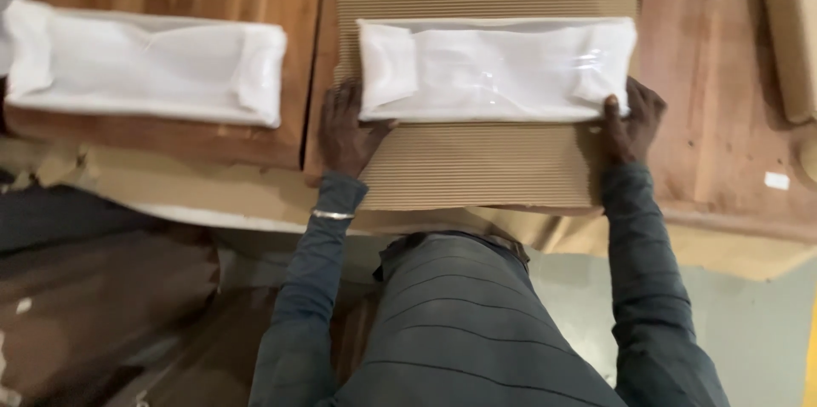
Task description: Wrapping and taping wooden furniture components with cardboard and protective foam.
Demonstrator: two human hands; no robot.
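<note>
A long white plastic-wrapped bundle (494, 71) lies across a sheet of brown corrugated cardboard (485, 164) on the wooden table (706, 100). My left hand (345, 130) rests on the cardboard at the bundle's left end, fingers touching its near corner. At the bundle's right end my right hand (631, 122) presses against the near corner, fingers curled on the wrap and the cardboard edge. Both sleeves are dark grey; a thin bracelet sits on my left wrist.
A second white wrapped bundle (145, 62) lies on the table to the left. More cardboard (791, 24) shows at the far right. Brown paper hangs over the table's near edge (213, 190). A dark bag (94, 288) sits low on the left, above the grey floor (749, 330).
</note>
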